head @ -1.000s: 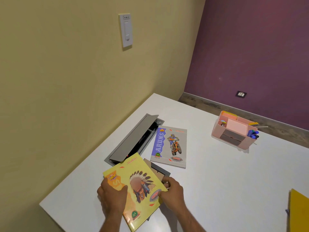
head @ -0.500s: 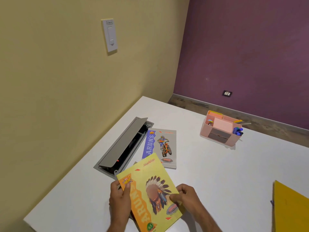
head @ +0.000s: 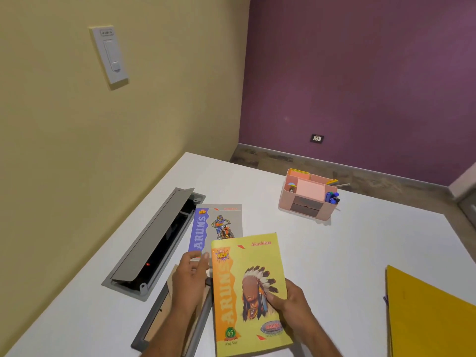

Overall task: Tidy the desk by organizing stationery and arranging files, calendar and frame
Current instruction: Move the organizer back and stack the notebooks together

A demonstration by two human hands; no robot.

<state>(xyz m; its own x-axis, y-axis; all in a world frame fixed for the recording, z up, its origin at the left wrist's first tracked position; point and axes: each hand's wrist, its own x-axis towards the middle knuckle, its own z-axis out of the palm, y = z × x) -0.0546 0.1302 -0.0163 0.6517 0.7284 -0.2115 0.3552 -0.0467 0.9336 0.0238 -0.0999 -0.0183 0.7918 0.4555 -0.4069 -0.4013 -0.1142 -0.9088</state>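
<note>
Seemingly to clear it off the frame point(head: 164, 313) lying face down beneath, the right hand point(head: 291, 302) pinches the yellow notebook point(head: 247, 292) by its right edge, thumb on the cover. The left hand point(head: 190, 276) rests on the frame's backing, fingers loosely curled, holding nothing. A grey notebook point(head: 219, 225) lies just beyond on the desk point(head: 334, 253), the pink organizer point(head: 306, 197) farther off.

two notebooks point(head: 248, 287), one frame point(head: 154, 323), one organizer point(head: 306, 199)

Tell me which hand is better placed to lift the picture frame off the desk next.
Probably left. The left hand hovers free right over the frame, while the right hand is gripping the yellow notebook.
</note>
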